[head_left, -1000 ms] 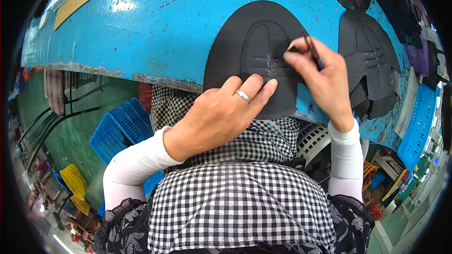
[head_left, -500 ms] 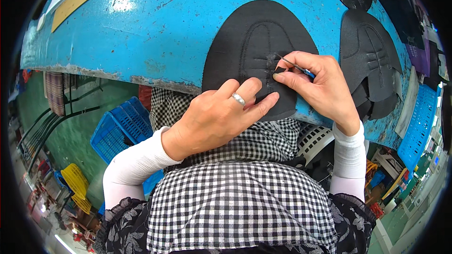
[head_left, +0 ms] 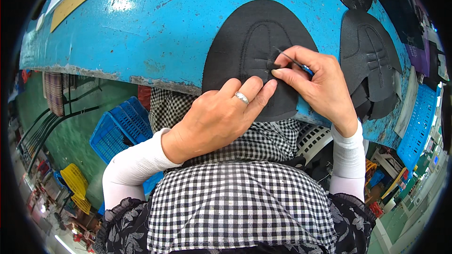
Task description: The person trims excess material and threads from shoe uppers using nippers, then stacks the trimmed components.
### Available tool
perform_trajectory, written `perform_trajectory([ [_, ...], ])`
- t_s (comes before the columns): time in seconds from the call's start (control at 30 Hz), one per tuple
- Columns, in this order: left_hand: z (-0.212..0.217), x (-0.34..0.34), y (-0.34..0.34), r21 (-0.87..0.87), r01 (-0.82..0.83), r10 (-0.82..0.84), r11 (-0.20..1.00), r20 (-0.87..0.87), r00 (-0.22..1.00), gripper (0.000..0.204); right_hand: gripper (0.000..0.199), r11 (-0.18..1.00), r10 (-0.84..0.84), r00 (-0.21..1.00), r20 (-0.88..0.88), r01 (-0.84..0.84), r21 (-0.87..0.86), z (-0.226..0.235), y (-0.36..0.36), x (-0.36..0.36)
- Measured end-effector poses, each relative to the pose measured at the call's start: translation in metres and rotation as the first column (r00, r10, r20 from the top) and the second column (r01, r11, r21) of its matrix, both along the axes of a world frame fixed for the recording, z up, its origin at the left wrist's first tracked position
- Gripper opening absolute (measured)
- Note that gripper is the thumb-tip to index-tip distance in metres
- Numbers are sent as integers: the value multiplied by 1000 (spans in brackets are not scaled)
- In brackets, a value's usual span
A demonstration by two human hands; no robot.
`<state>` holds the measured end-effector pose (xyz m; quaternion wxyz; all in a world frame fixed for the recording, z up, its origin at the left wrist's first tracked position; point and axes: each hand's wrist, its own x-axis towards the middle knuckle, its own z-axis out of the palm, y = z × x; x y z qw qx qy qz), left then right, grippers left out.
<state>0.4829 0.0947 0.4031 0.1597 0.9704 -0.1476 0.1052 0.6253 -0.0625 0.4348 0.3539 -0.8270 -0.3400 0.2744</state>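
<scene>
Left hand (head_left: 221, 117) flat, fingers released, pressing black shoe upper (head_left: 249, 42) on blue worktop (head_left: 155, 33); right hand (head_left: 320, 84) pinching thin tool (head_left: 294, 61).

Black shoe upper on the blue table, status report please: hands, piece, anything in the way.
Left hand flat, pinning black shoe upper. Right hand fingers pinched on thin tool, tip at stitched centre. Stack of similar uppers lies right, apart; nothing blocking.

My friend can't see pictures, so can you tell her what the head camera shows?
A person's left hand presses a black stitched fabric piece flat on a worn blue table, while the right hand pinches a thin tool at the stitching. A stack of similar black pieces lies to the right, and blue crates sit on the floor below.
</scene>
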Motion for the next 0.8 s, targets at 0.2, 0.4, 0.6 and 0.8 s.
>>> perform_trajectory([
  [0.2,5,1,0,36,23,-22,999,-24,999,49,15,976,-77,987,139,46,212,-17,-1,-5],
  [0.4,-1,4,1,6,29,-29,1000,15,999,47,17,993,-121,982,142,120,18,-8,9,-7],
  [0.6,10,15,5,108,82,-76,991,-63,995,39,10,954,-220,966,135,185,234,-20,2,-3],
  [0.8,7,12,6,123,10,1,992,-96,995,41,10,935,-296,947,-122,314,167,-10,-12,-14],
])
